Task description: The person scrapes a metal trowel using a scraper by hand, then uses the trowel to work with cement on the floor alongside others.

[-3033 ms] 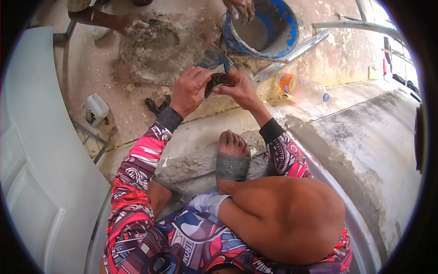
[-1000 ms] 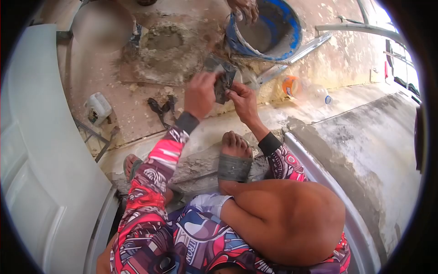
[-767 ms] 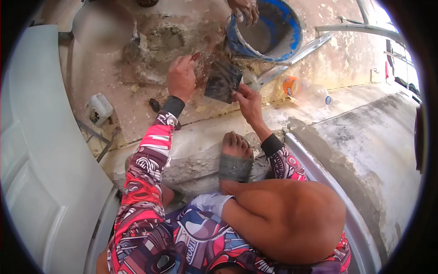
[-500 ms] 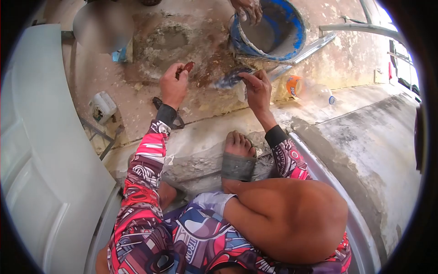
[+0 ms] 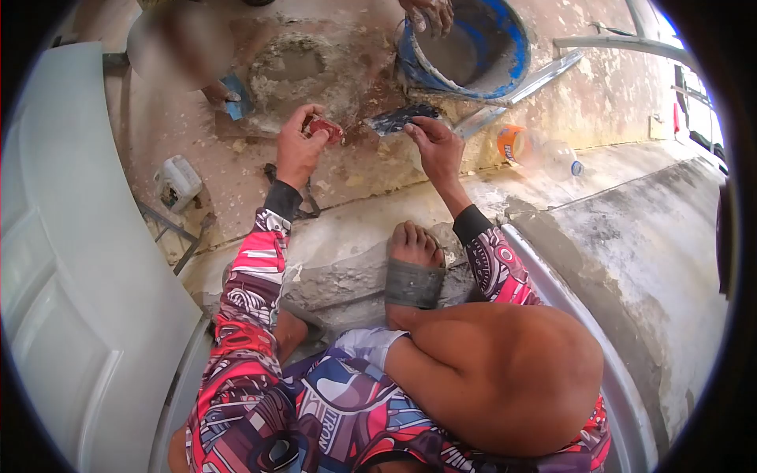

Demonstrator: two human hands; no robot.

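Observation:
My left hand [image 5: 300,150] is closed on a small flat red piece [image 5: 326,131] with pale smears, pinched between thumb and fingers. Across from it, my right hand [image 5: 438,148] grips a thin dark flat piece [image 5: 398,119] with a bluish-grey, smeared surface; its kind I cannot make out. The two pieces are apart, with a short gap between them. Both are held above the stained floor, just short of a patch of wet grey mortar [image 5: 293,66].
A blue bucket [image 5: 516,67] of grey mix stands at the back, with another person's hand [image 5: 430,14] at its rim. Another hand [image 5: 219,94] holds a blue piece [image 5: 237,98]. Nearby are plastic bottles [image 5: 558,159], a white container [image 5: 180,183], a metal bar [image 5: 544,83] and a pale door panel [image 5: 95,260].
The red piece has turned, showing more of its flat face. My right hand has shifted slightly left and down, and its dark piece looks sharper. The other person's blue piece shows more.

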